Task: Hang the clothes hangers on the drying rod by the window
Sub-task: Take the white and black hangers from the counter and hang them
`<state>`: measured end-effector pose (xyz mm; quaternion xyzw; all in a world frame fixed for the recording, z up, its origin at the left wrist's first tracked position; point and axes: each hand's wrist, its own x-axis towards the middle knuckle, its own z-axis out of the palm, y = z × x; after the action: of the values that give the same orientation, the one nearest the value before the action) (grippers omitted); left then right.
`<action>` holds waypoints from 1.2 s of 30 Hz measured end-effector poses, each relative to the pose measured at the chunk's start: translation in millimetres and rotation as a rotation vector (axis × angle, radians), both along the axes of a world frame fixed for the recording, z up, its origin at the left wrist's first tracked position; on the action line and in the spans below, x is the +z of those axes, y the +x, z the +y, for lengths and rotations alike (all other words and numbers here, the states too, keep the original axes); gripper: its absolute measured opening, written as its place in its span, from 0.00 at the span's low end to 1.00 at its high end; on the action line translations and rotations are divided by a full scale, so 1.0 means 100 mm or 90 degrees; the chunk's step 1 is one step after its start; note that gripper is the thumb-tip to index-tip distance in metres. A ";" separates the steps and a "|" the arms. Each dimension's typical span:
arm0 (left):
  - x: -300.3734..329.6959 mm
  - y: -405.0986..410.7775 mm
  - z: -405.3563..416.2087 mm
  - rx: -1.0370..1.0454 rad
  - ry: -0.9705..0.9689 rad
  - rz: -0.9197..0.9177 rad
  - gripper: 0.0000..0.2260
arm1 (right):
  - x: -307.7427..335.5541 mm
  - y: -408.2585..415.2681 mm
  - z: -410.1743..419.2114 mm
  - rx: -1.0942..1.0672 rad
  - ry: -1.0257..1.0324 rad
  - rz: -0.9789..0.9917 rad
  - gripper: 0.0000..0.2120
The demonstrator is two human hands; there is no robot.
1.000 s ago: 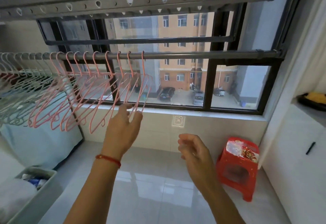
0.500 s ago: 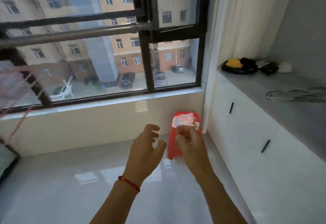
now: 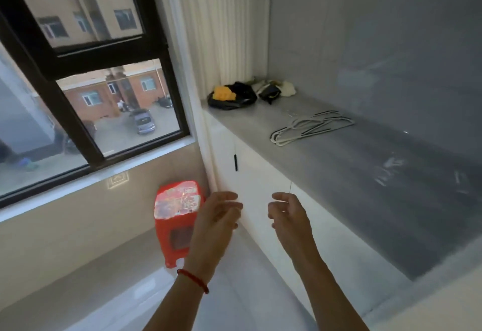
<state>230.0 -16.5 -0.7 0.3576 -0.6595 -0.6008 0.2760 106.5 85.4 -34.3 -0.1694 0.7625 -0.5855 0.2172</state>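
Note:
A small stack of white clothes hangers [image 3: 310, 126] lies flat on the grey countertop [image 3: 352, 174] at the right. My left hand [image 3: 216, 220], with a red string at its wrist, and my right hand [image 3: 289, 216] hover side by side in front of the white cabinet, well below and short of the hangers. Both hands hold nothing, with fingers loosely curled and apart. The drying rod and the pink hangers on it are out of view to the left.
A red plastic stool [image 3: 177, 220] stands on the floor by the window wall, just left of my left hand. A black bag with something yellow [image 3: 230, 94] and other small items sit at the counter's far end. White cabinet doors [image 3: 260, 182] run under the counter.
The view has swung right, from the rod with pink hangers to the counter. My left hand came off the last pink hanger and dropped, and both hands now point at the cabinet.

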 end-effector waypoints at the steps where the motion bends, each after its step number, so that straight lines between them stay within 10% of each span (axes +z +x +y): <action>1: -0.01 -0.13 -0.08 -0.004 0.001 0.022 0.10 | -0.03 -0.12 -0.06 -0.007 0.014 0.006 0.10; 12: -0.15 -1.47 -1.29 -0.070 0.066 0.053 0.07 | -0.21 -1.31 -1.10 -0.072 0.094 0.003 0.20; 27: -0.51 -2.62 -1.98 0.030 0.104 -0.040 0.07 | -1.04 -3.56 -2.58 -0.232 0.350 0.037 0.69; 36: -0.69 -2.77 -1.80 0.092 0.143 -0.050 0.08 | -1.12 -3.92 -2.72 -0.199 0.476 0.059 0.67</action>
<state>-47.3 -196.6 -69.7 0.4559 -0.5705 -0.6353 0.2509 -285.6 -186.6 -146.8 0.0131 0.9483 -0.2857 0.1377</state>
